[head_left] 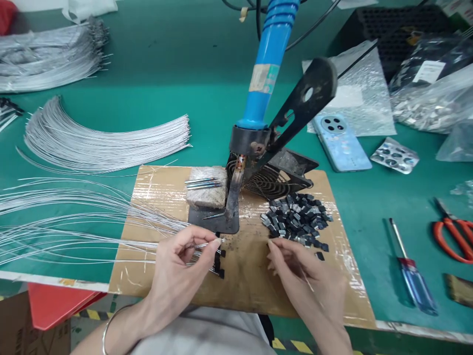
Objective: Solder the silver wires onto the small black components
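My left hand [188,266] is closed in a pinch on a thin grey wire, its bare end showing past the fingertips. Other grey wires [148,222] run leftward from beside it, and small black connectors [220,272] lie just beyond its fingers. My right hand [303,276] is closed too, thumb and forefinger together near a pile of black plugs with metal ends [295,217]. A thin silvery strand, which looks like solder wire [307,282], crosses its palm; whether a plug is between the fingertips cannot be seen. Between and beyond both hands stands a blue-handled soldering iron [260,84], tip downward.
Under the iron are a pale block [207,195] with metal tips and a black fan [284,172]. Wire bundles [111,143] lie left. Rightward are a phone [343,143], a screwdriver [414,276] and red-handled scissors [454,236]. Brown cardboard [244,291] covers the table front.
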Demonstrator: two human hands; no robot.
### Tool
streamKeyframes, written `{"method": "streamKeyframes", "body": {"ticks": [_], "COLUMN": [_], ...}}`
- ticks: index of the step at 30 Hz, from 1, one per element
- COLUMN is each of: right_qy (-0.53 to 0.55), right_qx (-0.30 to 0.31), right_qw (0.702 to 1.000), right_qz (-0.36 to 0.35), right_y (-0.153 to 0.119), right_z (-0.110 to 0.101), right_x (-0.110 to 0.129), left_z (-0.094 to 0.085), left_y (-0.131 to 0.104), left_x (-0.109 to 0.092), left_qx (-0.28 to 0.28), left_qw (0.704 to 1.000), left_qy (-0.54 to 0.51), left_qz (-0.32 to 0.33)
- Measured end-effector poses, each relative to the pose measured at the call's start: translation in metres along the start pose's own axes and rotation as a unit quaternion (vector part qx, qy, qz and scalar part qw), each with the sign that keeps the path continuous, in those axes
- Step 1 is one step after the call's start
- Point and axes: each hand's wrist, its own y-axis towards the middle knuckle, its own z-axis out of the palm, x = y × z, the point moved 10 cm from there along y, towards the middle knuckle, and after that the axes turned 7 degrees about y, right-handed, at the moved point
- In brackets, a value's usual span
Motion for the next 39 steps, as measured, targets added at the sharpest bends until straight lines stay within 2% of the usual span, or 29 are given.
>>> {"method": "streamKeyframes", "body": {"ticks": [2,5,8,11,15,22,28,39], "right_qy": [0.098,0.219,0.279,0.307,0.358,0.421,0.426,0.416], "right_qx": [-0.012,-0.028,-0.034,-0.009,0.013,0.052,0.067,0.058], "right_qw": [0.992,0.965,0.939,0.924,0.904,0.866,0.878,0.887], "right_qz": [0.077,0.14,0.196,0.228,0.233,0.267,0.208,0.193], "right_y": [-0.004,-0.007,-0.008,-0.006,-0.004,-0.007,-0.002,-0.002], "right_z": [0.001,0.005,0.013,0.026,0.038,0.058,0.062,0.06], "right_x": [-0.008,-0.005,0.002,0.012,0.025,0.033,0.04,0.04], "left_z": [0.0,0.001,0.0,0.0,0.0,0.011,0.015,0.016], "left_y": [0.001,0.002,0.002,0.002,0.002,0.001,0.001,0.002], "left_x": [-0.001,-0.004,-0.006,-0.004,-0.001,-0.008,-0.014,-0.018], "left_qx": [-0.002,-0.003,-0.005,0.003,0.02,0.089,0.111,0.102], "left_qw": [1.0,1.0,1.0,1.0,1.0,0.994,0.991,0.99], "left_qy": [-0.009,-0.014,-0.008,0.006,0.014,-0.055,-0.079,-0.093], "left_qz": [-0.002,-0.005,-0.002,-0.01,-0.014,-0.01,-0.006,0.01]}}
